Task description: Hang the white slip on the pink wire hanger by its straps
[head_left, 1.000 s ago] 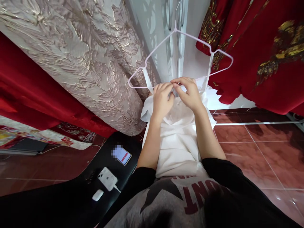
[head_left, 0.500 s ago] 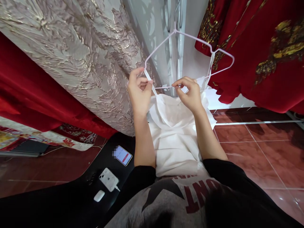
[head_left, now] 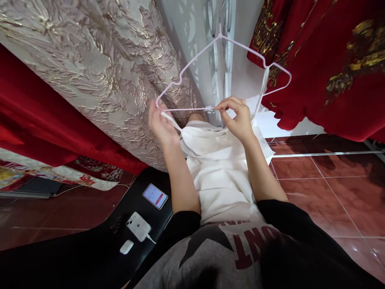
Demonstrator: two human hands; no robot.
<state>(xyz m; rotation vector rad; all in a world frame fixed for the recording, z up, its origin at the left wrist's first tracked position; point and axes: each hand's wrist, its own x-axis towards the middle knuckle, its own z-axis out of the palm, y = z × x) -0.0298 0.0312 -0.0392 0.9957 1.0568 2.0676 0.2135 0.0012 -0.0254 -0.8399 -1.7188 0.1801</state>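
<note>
A pale pink clothes hanger (head_left: 199, 55) is held up in front of me, its hook toward the white metal frame. My right hand (head_left: 235, 114) pinches the lower bar of the hanger near its middle. At the hanger's left end, my left hand (head_left: 164, 124) is closed on a thin strap (head_left: 171, 119) of a white garment (head_left: 219, 160); its fingers are partly blurred. The strap lies below the hanger's end, outside the left notch. Over the right notch hangs the other strap (head_left: 264, 82). The garment's body drapes across my lap.
Textured beige fabric (head_left: 114, 80) hangs close on the left, and red gold-trimmed garments (head_left: 309, 72) hang on the right. A lit phone (head_left: 155, 196), a white charging phone (head_left: 138, 226) and a small white case (head_left: 126, 247) lie on the black seat (head_left: 120, 212) beside me.
My left hand has moved left and slightly down, bringing the strap off the hanger's left notch to its outer end. The hanger has shifted slightly left; my right hand stays on its bar.
</note>
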